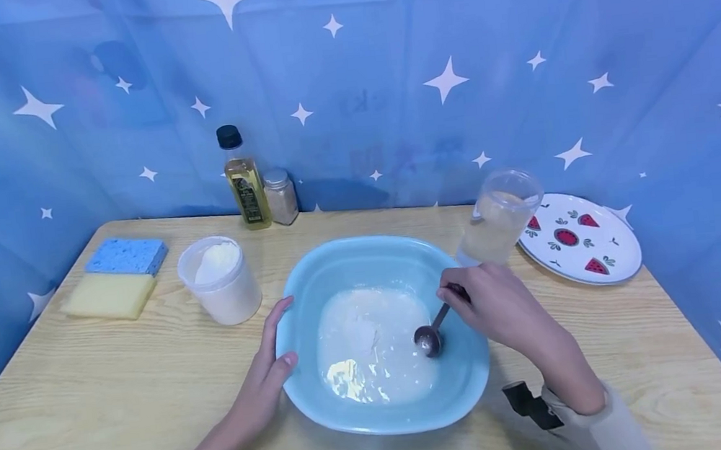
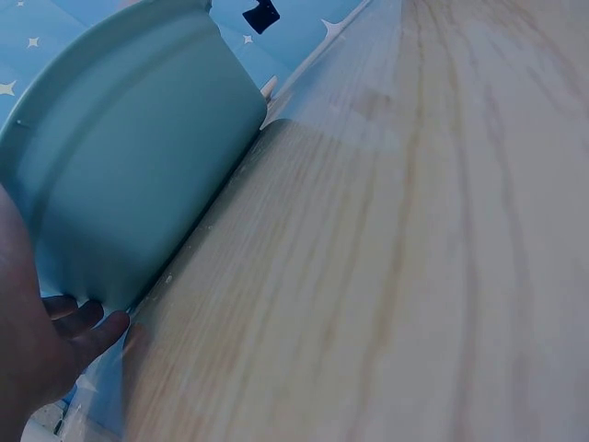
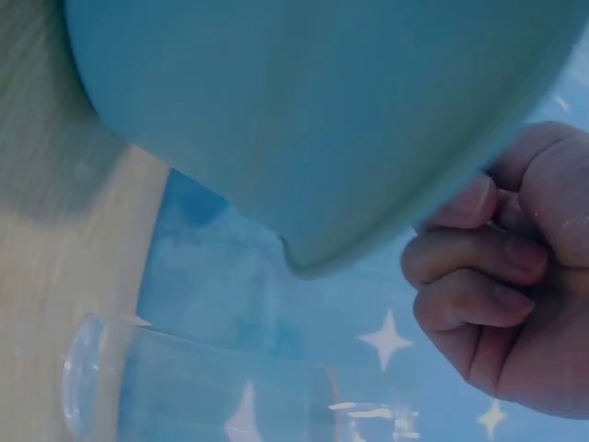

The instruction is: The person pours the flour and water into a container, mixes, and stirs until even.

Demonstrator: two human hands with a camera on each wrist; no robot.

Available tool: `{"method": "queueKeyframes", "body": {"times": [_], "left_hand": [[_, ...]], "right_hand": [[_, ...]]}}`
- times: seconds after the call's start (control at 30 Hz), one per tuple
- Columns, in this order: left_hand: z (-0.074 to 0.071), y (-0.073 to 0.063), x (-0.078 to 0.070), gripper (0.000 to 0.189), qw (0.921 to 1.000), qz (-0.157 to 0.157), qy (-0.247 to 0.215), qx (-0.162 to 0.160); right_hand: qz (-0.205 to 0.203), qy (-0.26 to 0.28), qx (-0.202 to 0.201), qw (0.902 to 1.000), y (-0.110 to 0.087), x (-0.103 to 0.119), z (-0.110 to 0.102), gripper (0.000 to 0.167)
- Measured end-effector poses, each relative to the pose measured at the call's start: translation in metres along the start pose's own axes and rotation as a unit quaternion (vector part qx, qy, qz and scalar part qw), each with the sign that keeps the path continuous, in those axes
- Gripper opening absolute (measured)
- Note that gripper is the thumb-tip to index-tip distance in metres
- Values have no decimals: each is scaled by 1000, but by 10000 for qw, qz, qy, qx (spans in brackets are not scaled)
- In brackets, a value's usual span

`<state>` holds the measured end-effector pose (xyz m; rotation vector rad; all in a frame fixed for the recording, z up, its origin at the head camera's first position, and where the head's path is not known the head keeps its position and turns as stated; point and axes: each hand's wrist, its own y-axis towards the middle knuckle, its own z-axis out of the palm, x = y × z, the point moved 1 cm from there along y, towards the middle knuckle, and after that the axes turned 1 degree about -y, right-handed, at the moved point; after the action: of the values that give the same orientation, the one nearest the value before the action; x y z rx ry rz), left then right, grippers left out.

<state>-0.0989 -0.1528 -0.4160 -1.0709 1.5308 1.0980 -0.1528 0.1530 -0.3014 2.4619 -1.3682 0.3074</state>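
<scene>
A light blue plastic basin (image 1: 389,421) stands on the wooden table with a whitish, shiny liquid (image 1: 379,346) in its bottom and a paler powdery patch in the middle. My right hand (image 1: 495,306), above the basin's right rim, grips the handle of a dark measuring spoon (image 1: 429,340). The spoon's bowl is down at the liquid's right edge. On the basin's left side my left hand (image 1: 269,364) holds the rim, thumb on top. In the left wrist view, several fingers (image 2: 83,322) of that hand lie against the outer wall, low down.
Left of the basin is an open tub of white powder (image 1: 230,295), with a blue sponge (image 1: 125,256) and a yellow sponge (image 1: 109,296) beyond. An oil bottle (image 1: 246,189) and a small jar (image 1: 281,198) stand behind. A clear cup of water (image 1: 497,219) and a patterned plate (image 1: 616,244) are back right.
</scene>
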Motion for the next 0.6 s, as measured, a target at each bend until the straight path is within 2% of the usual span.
{"method": "queueKeyframes", "body": {"times": [0.13, 0.27, 0.37, 0.47, 0.53, 0.6], "left_hand": [[0, 0, -1, 66, 9999, 6, -112, 9], [0, 1, -1, 65, 9999, -12, -163, 24], [0, 1, -1, 66, 9999, 0, -148, 18], [1, 1, 0, 65, 10000, 58, -81, -5], [0, 0, 0, 65, 10000, 81, -51, -16], [0, 0, 0, 65, 10000, 90, 28, -26]], "right_hand": [[-14, 36, -265, 9996, 3, 1, 4, 8], [-34, 439, -328, 9985, 3, 3, 2, 8], [-272, 1081, -176, 9936, 1, 11, 4, 9], [-594, 1741, 163, 9828, 2, 23, 12, 11], [-721, 1849, 287, 9797, 3, 30, 20, 13], [-763, 1733, 333, 9814, 3, 34, 26, 15]]}}
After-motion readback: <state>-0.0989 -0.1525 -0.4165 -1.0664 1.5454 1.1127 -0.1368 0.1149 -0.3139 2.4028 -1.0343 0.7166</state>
